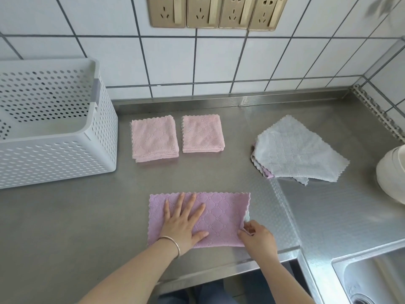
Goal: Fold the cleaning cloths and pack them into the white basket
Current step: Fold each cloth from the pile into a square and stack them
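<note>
Left hand (185,224) lies flat, fingers straight and spread, pressing the left half of the lilac quilted microfibre cloth (221,213), which sits as a long rectangle near the front edge of the counter. Right hand (256,234) pinches the cloth's right short edge near the lower corner between curled fingertips and thumb.

Handling, as judged: cloth is light, limp, slightly grippy pile; no stiffness, so a lifted edge will droop and the layers can skew. Best taken at the corners of the short edge and carried across, with the flat palm as anchor. Nothing fragile.

Beyond the hands: two folded pink cloth squares (154,138) (202,133) lie side by side, just apart, toward the wall. To the right, well apart, a loose pile of pale grey-blue cloths (293,148) lies unfolded, a lilac edge showing beneath. The white perforated plastic basket (57,154) stands at the left of the counter; what shows of its inside holds no cloths, so packing looks not yet begun.

Surface: brushed stainless-steel counter (87,216), smooth, likely slippery under cloth. A steel sink (372,279) at the lower right, a white rounded vessel (392,172) at the right edge. White tiled wall (175,58) behind, a row of gold sockets (214,12) above.
</note>
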A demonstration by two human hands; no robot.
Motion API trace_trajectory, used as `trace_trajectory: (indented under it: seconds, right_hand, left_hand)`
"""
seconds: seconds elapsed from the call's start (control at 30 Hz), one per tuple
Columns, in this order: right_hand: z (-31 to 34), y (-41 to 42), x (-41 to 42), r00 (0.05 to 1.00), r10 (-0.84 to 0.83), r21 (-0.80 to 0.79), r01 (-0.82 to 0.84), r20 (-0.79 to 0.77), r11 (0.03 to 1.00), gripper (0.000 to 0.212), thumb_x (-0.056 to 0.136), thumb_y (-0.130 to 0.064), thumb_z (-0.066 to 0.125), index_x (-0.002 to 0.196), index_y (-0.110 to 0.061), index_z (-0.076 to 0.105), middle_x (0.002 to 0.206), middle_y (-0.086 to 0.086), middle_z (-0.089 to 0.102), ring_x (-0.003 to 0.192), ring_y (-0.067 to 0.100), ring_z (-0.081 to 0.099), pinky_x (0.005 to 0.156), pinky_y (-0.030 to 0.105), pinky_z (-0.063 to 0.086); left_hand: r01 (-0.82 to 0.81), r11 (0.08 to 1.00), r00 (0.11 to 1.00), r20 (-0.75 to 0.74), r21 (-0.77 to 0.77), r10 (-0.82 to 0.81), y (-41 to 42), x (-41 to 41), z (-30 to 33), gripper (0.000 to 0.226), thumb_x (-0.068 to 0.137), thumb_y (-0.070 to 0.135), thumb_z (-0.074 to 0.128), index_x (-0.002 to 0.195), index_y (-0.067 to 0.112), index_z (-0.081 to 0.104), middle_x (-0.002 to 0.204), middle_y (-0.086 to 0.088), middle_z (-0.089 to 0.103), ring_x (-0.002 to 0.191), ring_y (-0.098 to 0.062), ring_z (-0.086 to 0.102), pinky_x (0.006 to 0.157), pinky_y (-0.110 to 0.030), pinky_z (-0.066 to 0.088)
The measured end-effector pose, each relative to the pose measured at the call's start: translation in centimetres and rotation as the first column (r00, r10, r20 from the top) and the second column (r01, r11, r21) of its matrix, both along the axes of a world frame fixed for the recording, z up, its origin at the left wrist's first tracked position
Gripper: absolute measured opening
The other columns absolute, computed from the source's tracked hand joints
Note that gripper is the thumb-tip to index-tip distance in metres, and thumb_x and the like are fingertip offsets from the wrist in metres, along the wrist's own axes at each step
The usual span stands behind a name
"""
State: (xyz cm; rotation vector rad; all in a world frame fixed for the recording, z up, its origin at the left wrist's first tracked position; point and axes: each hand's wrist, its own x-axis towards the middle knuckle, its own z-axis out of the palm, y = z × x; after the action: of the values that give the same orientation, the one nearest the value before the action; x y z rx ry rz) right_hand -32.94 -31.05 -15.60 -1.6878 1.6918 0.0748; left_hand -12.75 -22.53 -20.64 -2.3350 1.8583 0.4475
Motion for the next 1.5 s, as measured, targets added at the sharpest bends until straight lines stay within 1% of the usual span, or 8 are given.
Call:
trace_trajectory:
  seconds: [0.3,0.47,0.53,0.63,0.73,0.97,1.17,1.5]
  right_hand:
    - [0.1,-0.7,-0.2,0.992,-0.031,0.051,0.025,0.126,0.998,0.009,0.086,-0.022,0.054,0.085,-0.017,0.061,0.089,0.004,0.06,0.075,0.015,0.053,0.057,0.019,0.037]
    - [0.9,-0.5,0.1,0.968,-0.158,-0.054,0.172,0.196,0.984,0.014,0.087,-0.015,0.056,0.073,-0.017,0.056,0.071,0.0,0.058,0.063,0.013,0.051,0.054,0.018,0.038]
    - [1.6,-0.1,0.9,0.973,-0.037,-0.257,0.097,0.229,0.961,0.024,0.084,-0.008,0.06,0.066,-0.021,0.053,0.065,-0.004,0.055,0.058,0.008,0.049,0.051,0.014,0.035]
    - [2.2,1.0,3.1,0.957,0.209,-0.522,-0.076,0.201,0.85,0.026,0.071,0.005,0.068,0.059,-0.015,0.056,0.058,-0.005,0.052,0.046,0.01,0.046,0.042,0.017,0.036]
    - [2.7,2.3,5.6,0.923,0.371,-0.658,-0.218,0.101,0.721,0.012,0.064,-0.002,0.061,0.061,-0.012,0.058,0.056,0.0,0.054,0.037,0.017,0.047,0.033,0.02,0.03]
    - [2.0,5.5,9.2,0.805,0.592,-0.799,-0.374,-0.029,0.47,0.007,0.064,-0.011,0.047,0.066,-0.017,0.05,0.057,-0.001,0.049,0.046,0.016,0.046,0.039,0.02,0.025]
    - [1.0,7.2,10.2,0.756,0.652,-0.81,-0.416,-0.056,0.413,0.019,0.061,-0.01,0.044,0.077,-0.018,0.037,0.059,-0.002,0.05,0.058,0.013,0.04,0.043,0.018,0.031]
    - [0.2,7.6,10.4,0.645,0.76,-0.841,-0.451,-0.075,0.3,0.022,0.061,-0.002,0.045,0.072,-0.018,0.033,0.063,0.001,0.048,0.063,0.014,0.03,0.055,0.024,0.026]
  left_hand:
    - [0.02,0.993,0.999,-0.036,0.12,-0.015,-0.2,0.3,0.9,0.069,0.083,0.07,0.006,0.139,0.034,0.027,0.144,-0.001,0.044,0.133,-0.031,0.028,0.098,-0.063,0.019]
    - [0.005,0.996,0.989,-0.149,0.087,0.008,-1.1,-0.3,3.2,0.081,0.071,0.073,0.008,0.144,0.04,0.008,0.157,0.009,-0.007,0.143,-0.025,-0.017,0.112,-0.055,-0.013]
    - [-0.101,0.995,0.949,-0.3,0.001,0.096,-1.8,-1.1,4.8,0.07,0.081,0.065,0.024,0.144,0.034,0.021,0.156,0.011,0.007,0.145,-0.022,-0.006,0.116,-0.043,-0.008]
    - [-0.399,0.89,0.706,-0.693,-0.221,0.144,-2.6,-2.3,8.3,0.038,0.09,0.031,0.053,0.128,0.029,0.051,0.132,0.013,0.05,0.127,-0.005,0.041,0.105,-0.016,0.025]
    - [-0.544,0.835,0.492,-0.837,-0.081,0.239,-3.0,-2.8,10.4,0.02,0.087,0.02,0.057,0.1,0.032,0.067,0.102,0.014,0.067,0.098,0.001,0.058,0.088,-0.012,0.039]
    - [-0.769,0.604,0.206,-0.813,0.21,0.544,-2.0,0.0,9.5,0.042,0.082,0.032,0.064,0.046,0.02,0.047,0.028,0.012,0.041,0.045,-0.008,0.04,0.045,-0.015,0.029]
    - [-0.709,0.271,-0.414,-0.695,0.651,0.587,0.0,0.4,9.0,0.028,0.075,0.026,0.074,0.056,0.013,0.058,0.06,-0.006,0.049,0.06,-0.021,0.047,0.065,-0.032,0.044]
    - [-0.53,0.188,-0.612,-0.527,0.827,0.589,0.6,1.4,9.0,0.046,0.069,0.041,0.076,0.094,0.006,0.06,0.085,-0.008,0.061,0.082,-0.024,0.058,0.071,-0.041,0.048]
